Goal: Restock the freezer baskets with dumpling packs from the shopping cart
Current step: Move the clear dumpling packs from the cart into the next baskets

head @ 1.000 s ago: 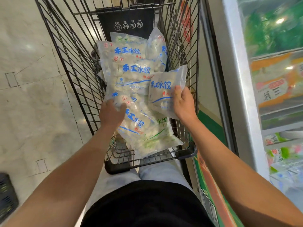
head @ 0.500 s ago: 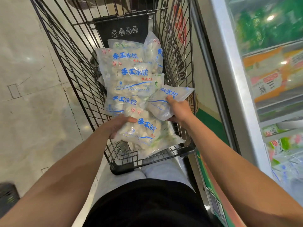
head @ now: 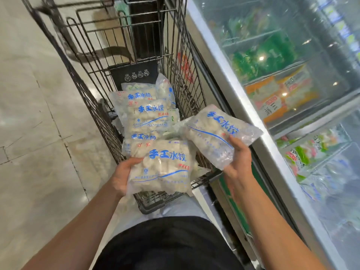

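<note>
Your left hand [head: 124,175] grips the left edge of a clear plastic dumpling pack with blue lettering [head: 162,166], thumb on top, the other fingers hidden beneath it; the pack hangs over the near end of the black wire shopping cart [head: 93,106]. At about two o'clock from it, your right hand [head: 238,162] holds a second clear dumpling pack [head: 216,131] from below, thumb across its face, tilted toward the glass-fronted freezer [head: 292,114]. More stacked dumpling packs [head: 148,115] lie in the cart at twelve o'clock from your left hand, their lower layers covered. Behind the freezer glass, reflections blur the green and orange packages [head: 276,94]; its baskets cannot be made out.
</note>
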